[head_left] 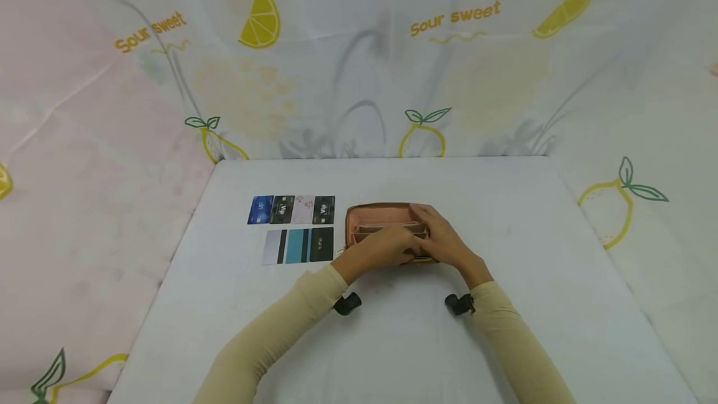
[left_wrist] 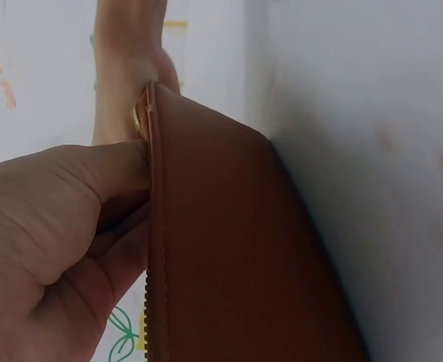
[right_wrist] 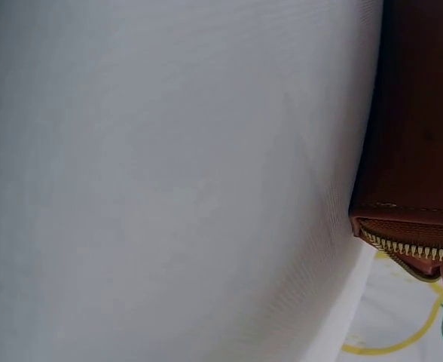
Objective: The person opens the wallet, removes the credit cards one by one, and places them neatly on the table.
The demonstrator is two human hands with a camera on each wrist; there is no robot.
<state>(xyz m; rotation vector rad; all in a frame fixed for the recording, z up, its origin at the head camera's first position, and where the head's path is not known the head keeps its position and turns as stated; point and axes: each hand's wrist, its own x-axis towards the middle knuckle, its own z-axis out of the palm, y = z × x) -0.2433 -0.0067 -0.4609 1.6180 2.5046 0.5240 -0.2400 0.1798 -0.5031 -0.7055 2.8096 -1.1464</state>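
A brown zip wallet [head_left: 381, 213] lies spread apart on the white table, its pinkish lining and inner dividers facing up. My left hand [head_left: 387, 247] reaches over the near side, with fingertips down inside the wallet. In the left wrist view the thumb and fingers of that left hand [left_wrist: 48, 226] pass behind the wallet's zip edge, so I cannot tell what they hold. My right hand [head_left: 445, 240] grips the wallet's right end, its fingers at the far rim. The right wrist view shows the wallet's brown leather side [right_wrist: 425, 136] and gold zip teeth [right_wrist: 413, 249].
Left of the wallet, several cards lie in two rows. The far row includes a blue card [head_left: 260, 210] and a pink patterned card [head_left: 303, 209]; the near row includes a teal card [head_left: 298, 245] and a black card [head_left: 322, 244]. A lemon-print cloth [head_left: 336, 55] stands behind the table [head_left: 533, 223].
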